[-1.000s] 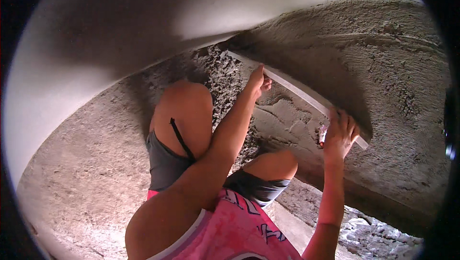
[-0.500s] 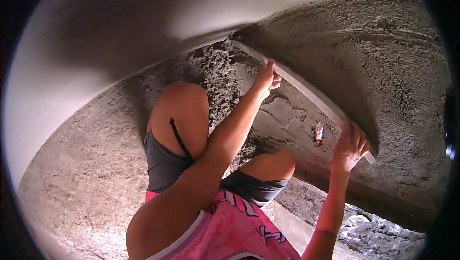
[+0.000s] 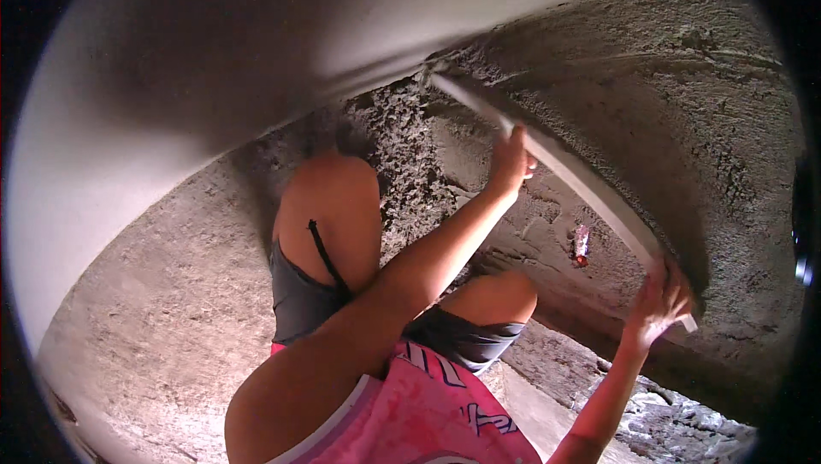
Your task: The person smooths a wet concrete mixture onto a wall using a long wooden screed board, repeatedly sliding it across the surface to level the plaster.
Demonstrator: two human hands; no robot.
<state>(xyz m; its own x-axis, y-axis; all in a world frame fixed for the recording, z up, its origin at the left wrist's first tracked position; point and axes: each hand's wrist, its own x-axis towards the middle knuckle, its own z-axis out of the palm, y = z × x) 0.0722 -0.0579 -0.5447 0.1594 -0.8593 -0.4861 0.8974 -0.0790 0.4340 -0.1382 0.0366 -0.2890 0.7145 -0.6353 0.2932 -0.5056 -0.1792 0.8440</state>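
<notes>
A long, pale, straight bar (image 3: 590,186), like a plasterer's straightedge, slants from the foot of the smooth wall down to the right. My left hand (image 3: 513,160) is closed around its upper part, thumb along the top. Near its lower end, my right hand (image 3: 660,301) grips it with the fingers wrapped over. The bar lies on or just above wet grey mortar (image 3: 543,216); contact along its underside is hidden. On the near side of the bar, between my hands, a small red and white object (image 3: 581,246) sits in the mortar.
A smooth pale wall (image 3: 256,45) curves across the upper left. Rough grey plaster (image 3: 735,130) covers the surface beyond the bar. Loose dark mortar crumbs (image 3: 409,152) lie by my knees. At the lower right is a crumpled silvery sheet or rubble (image 3: 684,425).
Both hands have drawn the bar toward the lower right, its far end coming slightly away from the wall corner. My grip looks the same.
</notes>
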